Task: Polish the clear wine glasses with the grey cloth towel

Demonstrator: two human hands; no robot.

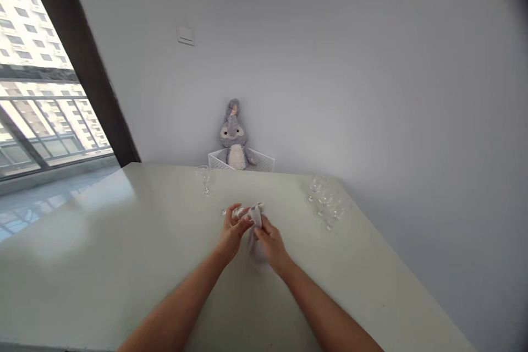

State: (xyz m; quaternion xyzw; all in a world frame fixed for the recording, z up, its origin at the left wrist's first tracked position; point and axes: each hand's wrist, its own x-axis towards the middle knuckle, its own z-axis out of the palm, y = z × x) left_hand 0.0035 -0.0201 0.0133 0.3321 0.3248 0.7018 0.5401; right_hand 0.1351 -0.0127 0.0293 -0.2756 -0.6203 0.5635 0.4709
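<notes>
Glass [236,212] pinched in left hand [232,234], right hand [270,243] clamped on cloth [256,215] at frame centre — probably stemware; twisting could snap it.

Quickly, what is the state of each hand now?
Left hand: closed on a small clear stemmed glass.
Right hand: closed on a pale grey cloth.

A grey plush toy [234,135] sat in a white basket [264,162] against the wall beyond the table [103,242]. One wine glass [204,179] stood alone; several glasses [325,203] clustered near the right edge. A wall switch [185,36] hung above, a window [37,93] lay left.
</notes>
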